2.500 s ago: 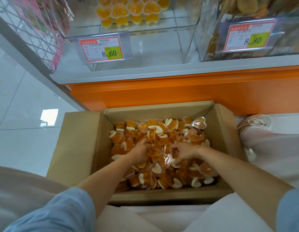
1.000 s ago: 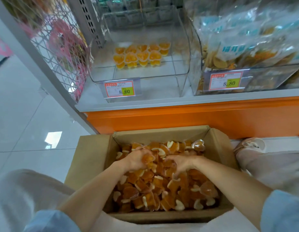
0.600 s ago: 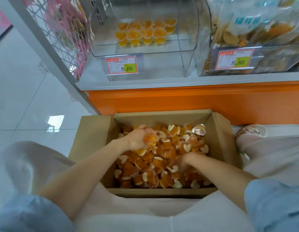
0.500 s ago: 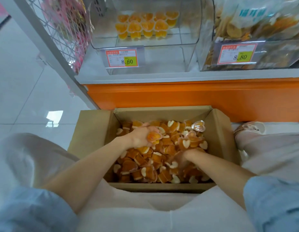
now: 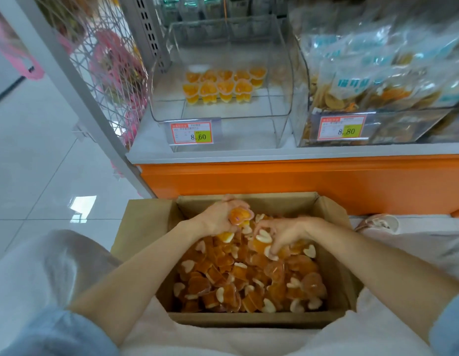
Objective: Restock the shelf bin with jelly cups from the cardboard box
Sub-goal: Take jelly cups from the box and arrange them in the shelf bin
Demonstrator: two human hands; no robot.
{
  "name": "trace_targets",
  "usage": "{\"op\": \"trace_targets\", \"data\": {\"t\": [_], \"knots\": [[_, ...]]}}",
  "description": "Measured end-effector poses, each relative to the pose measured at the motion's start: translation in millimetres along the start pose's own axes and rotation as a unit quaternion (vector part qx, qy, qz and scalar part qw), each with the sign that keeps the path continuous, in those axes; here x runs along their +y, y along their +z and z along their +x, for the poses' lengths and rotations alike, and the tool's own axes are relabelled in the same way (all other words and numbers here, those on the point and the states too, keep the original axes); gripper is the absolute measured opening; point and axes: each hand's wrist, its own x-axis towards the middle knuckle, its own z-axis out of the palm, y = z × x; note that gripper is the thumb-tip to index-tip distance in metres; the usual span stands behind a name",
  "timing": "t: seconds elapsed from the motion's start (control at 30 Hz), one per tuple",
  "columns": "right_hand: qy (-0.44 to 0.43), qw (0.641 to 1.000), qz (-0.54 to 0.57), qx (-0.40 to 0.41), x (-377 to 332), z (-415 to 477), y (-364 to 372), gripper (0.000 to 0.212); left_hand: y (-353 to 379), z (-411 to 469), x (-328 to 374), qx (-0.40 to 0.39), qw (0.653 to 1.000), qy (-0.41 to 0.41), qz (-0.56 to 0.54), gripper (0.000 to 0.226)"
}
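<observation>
Over box [image 5: 274,205], left hand [image 5: 218,219] grips lid-up cup [image 5: 239,216]

Box [image 5: 146,227] below shelf bin [image 5: 282,104]

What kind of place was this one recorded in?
Most likely a shop's snack aisle: a clear shelf bin bears an 8.60 price tag, bagged snacks fill the next bin, and a cardboard box of jelly cups sits below the shelf.

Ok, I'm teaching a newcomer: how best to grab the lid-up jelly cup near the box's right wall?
Probably come from above and pinch the jelly cup across its heart-shaped rim: the flat lid faces up, and neighbouring cups bury its tapered body.
</observation>
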Motion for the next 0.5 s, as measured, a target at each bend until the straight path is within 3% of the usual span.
{"op": "trace_targets", "data": {"t": [0.13,0.3,0.4,0.5], "knots": [[-0.075,0.996,0.020,0.049,-21,-40,-36,0.065,-68,-14,35,0.081,0.992,0.095,0.024,0.063],[-0.171,0.979,0.045,0.098,-51,-87,-76,0.063,-181,-34,91,0.208,0.955,0.198,0.075,0.060],[-0.209,0.970,0.054,0.116,-70,-116,-91,0.060,-230,-1,95,0.243,0.944,0.165,0.150,0.063],[-0.244,0.958,0.074,0.134,-83,-140,-101,0.062,-236,45,71,0.190,0.957,0.054,0.212,0.065]]}}
